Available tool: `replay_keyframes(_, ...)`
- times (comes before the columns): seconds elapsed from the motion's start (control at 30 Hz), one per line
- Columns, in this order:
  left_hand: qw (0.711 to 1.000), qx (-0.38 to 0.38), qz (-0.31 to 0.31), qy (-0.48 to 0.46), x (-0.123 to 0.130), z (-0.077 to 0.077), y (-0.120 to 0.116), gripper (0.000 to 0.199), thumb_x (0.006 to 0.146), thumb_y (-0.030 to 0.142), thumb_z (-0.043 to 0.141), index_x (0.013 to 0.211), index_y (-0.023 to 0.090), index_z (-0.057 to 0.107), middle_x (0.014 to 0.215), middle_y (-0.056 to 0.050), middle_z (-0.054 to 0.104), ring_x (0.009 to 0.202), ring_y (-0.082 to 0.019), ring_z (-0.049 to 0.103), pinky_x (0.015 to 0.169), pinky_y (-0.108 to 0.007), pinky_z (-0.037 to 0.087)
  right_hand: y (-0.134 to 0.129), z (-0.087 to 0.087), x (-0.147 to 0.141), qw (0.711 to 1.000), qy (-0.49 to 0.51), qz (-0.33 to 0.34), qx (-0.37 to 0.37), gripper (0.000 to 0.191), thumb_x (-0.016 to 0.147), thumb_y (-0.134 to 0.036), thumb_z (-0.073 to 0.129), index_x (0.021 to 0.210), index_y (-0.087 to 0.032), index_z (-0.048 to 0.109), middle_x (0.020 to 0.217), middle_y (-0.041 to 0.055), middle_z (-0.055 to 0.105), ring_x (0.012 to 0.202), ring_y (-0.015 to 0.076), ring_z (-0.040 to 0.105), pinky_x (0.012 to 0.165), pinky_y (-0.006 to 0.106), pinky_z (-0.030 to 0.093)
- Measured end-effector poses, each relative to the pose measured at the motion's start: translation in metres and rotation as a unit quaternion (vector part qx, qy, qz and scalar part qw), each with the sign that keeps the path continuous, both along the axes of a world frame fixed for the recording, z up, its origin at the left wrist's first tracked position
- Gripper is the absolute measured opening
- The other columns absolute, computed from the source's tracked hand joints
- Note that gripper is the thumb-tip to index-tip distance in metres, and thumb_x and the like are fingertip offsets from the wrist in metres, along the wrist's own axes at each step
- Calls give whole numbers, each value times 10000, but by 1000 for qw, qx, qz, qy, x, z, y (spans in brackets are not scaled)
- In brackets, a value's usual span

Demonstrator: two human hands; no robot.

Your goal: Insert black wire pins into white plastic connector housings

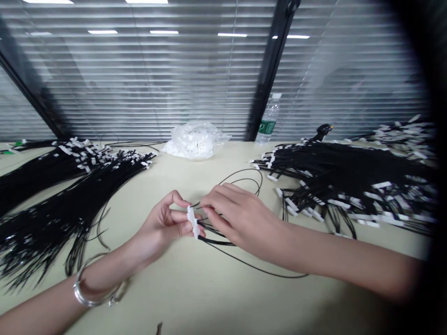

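Note:
A white connector [193, 222] is pinched between the thumb and fingers of my left hand [166, 222], which wears a silver bracelet at the wrist. Several black wires [218, 241] run from the connector's right side and pass under my right hand [240, 216]. The fingers of my right hand are bent together close to the connector, on the wires; its fingertips seem to pinch a thin black wire. One long wire loops out below my right wrist, and others curl above the hand.
Bundles of black wires with white ends [87, 186] lie at the left. More wires with white connectors [335, 172] spread across the right. A clear bag of white parts [197, 141] and a plastic bottle [269, 120] stand at the back by the blinds.

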State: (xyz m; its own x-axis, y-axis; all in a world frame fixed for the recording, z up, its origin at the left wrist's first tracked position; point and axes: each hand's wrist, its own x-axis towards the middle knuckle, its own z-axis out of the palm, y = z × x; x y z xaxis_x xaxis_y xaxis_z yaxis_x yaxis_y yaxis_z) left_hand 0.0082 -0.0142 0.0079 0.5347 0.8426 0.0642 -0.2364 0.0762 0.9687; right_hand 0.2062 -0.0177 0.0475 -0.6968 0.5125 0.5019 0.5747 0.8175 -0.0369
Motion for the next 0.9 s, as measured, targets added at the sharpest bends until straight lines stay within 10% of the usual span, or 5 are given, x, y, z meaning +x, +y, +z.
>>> replay_keyframes(0.9, 999, 50, 5, 22, 0, -4, -1, 226, 823, 99, 561, 899, 203, 375, 767, -37, 726, 712, -163, 667, 739, -348, 485, -2, -1, 3, 990, -57, -2, 129, 198, 889, -198, 401, 747, -143, 528, 663, 16, 491, 622, 119, 378, 593, 263, 304)
